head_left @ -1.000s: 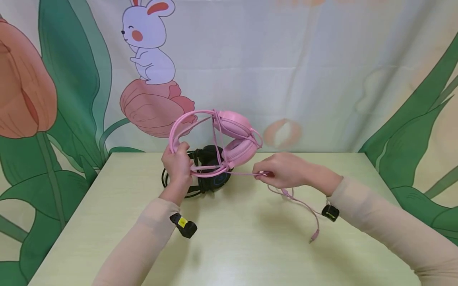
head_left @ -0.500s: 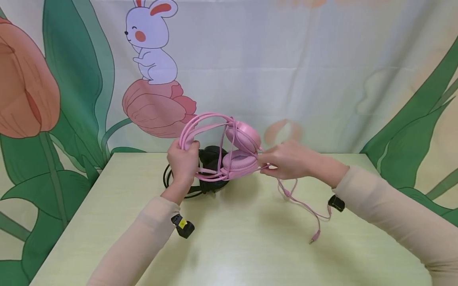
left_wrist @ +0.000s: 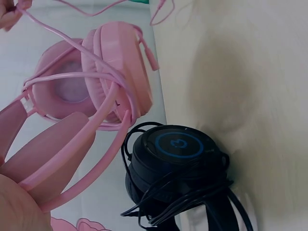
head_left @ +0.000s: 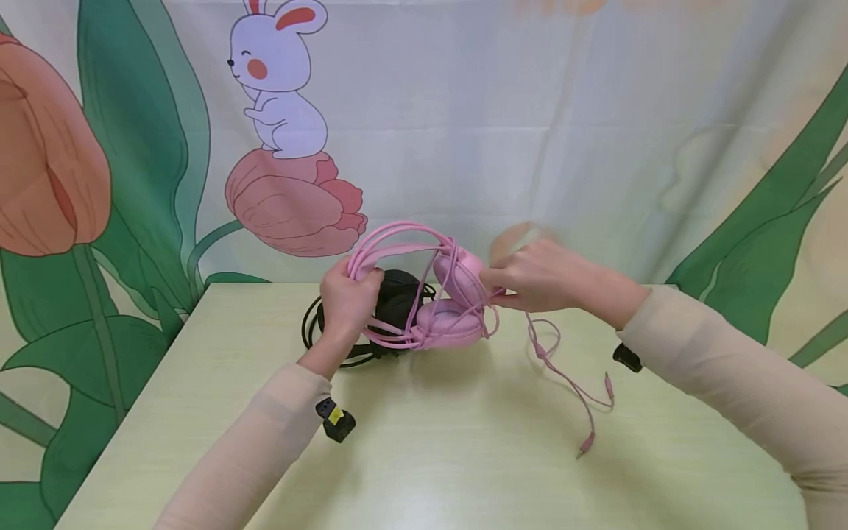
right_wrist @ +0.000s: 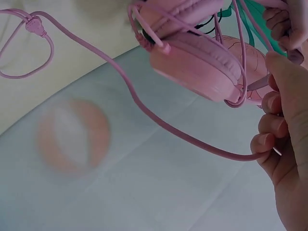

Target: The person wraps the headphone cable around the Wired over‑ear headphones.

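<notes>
A pink headset (head_left: 437,294) is held just above the table, its pink cable (head_left: 563,368) wound several times round the ear cups. My left hand (head_left: 347,294) grips the pink headband (left_wrist: 72,159) at its left end. My right hand (head_left: 530,280) pinches the cable beside the upper ear cup (right_wrist: 197,62); the loose end trails down to the table and ends in a plug (head_left: 583,444). A black headset (left_wrist: 178,163) with a blue ring lies on the table behind the pink one, its black cord bunched round it.
The pale green table (head_left: 430,456) runs up to a hanging backdrop (head_left: 596,132) printed with a rabbit, tulips and leaves. Black wrist cameras (head_left: 338,421) sit on both beige sleeves.
My right hand has risen from table height to the upper ear cup, drawing the cable up round the cups. The pink headset has shifted right and lowered towards the table.
</notes>
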The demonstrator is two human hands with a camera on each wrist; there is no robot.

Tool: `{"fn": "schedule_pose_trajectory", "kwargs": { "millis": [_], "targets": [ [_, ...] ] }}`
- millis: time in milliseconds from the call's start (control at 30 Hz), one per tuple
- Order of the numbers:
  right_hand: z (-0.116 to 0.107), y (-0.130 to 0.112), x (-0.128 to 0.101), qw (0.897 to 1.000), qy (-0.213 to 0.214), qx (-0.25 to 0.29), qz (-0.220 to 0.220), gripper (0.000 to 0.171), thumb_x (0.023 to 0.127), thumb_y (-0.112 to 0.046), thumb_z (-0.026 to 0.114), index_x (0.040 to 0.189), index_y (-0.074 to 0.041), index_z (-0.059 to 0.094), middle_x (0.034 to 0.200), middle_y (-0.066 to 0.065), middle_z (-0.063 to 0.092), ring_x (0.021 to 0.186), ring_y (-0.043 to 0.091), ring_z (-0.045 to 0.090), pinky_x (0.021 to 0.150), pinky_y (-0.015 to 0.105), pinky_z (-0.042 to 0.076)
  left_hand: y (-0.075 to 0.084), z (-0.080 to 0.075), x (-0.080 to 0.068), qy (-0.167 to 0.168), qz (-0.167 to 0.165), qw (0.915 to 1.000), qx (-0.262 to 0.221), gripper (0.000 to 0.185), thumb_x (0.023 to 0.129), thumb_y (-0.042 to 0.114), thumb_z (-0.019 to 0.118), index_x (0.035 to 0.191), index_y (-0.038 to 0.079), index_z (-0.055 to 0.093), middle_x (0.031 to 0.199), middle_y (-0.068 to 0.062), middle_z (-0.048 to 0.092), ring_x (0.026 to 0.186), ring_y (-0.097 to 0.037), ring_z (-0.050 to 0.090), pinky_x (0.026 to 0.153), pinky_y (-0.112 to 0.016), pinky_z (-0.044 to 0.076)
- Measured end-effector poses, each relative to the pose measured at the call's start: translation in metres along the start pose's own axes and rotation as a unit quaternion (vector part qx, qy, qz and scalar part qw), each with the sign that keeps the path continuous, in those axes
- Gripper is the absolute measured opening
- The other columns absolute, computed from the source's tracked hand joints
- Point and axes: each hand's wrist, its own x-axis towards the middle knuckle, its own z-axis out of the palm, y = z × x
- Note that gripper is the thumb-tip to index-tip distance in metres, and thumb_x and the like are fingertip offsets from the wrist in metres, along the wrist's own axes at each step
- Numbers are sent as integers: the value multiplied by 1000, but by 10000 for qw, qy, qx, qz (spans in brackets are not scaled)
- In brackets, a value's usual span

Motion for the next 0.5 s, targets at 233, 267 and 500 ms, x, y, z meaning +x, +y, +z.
{"fn": "schedule_pose_trajectory", "kwargs": {
  "millis": [233,267,500],
  "targets": [
    [0,8,6,9977,-1,-618,-272,28,78,-26,69,71,-16,45,58,-6,40,49,9,30,42,22,26,7,3,-2,-372,274,9981,403,16,74,15,61,66,11,47,50,4,35,43,-9,32,38,-23,24],
    [0,10,6,9972,36,-679,-318,28,78,-26,69,72,-15,45,58,-6,40,51,10,31,43,22,27,8,4,-3,-420,282,9978,425,17,74,15,61,66,11,47,51,4,35,44,-9,32,38,-23,24],
    [0,20,10,9959,-36,-822,-386,25,82,-30,66,76,-13,49,60,-4,44,53,13,38,49,25,38,13,5,-5,-876,359,9942,520,8,76,17,61,77,10,57,53,2,37,46,-10,32,41,-23,26]
  ]
}}
